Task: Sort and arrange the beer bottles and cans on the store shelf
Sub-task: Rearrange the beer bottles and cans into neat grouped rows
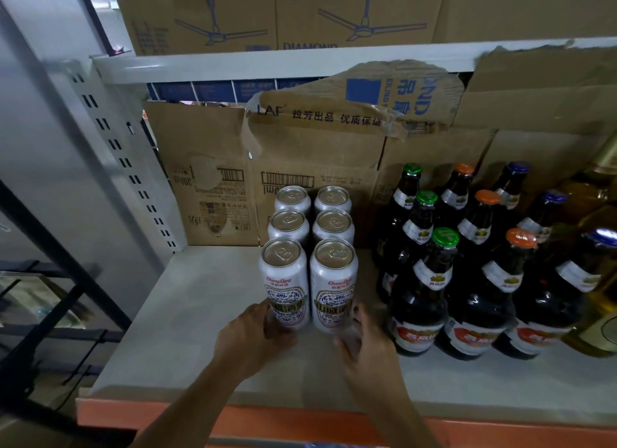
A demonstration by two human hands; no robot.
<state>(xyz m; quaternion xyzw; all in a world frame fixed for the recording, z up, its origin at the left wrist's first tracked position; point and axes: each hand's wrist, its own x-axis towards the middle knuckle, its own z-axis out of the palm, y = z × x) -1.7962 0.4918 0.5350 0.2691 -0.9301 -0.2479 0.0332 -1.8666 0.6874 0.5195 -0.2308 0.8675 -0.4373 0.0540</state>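
Observation:
Several white beer cans stand in two columns on the grey shelf (187, 317). My left hand (253, 334) grips the base of the front left can (283, 280). My right hand (364, 340) is curled round the base of the front right can (334, 284). To the right stand dark beer bottles in three columns: green caps (445, 237), orange caps (521, 238) and blue caps (604, 238).
Brown cardboard boxes (217, 180) line the back of the shelf, and more boxes sit on the shelf above. A slotted metal upright (127, 163) bounds the left side. Yellow bottles (601, 187) stand at the far right. The orange shelf edge (267, 424) runs along the front.

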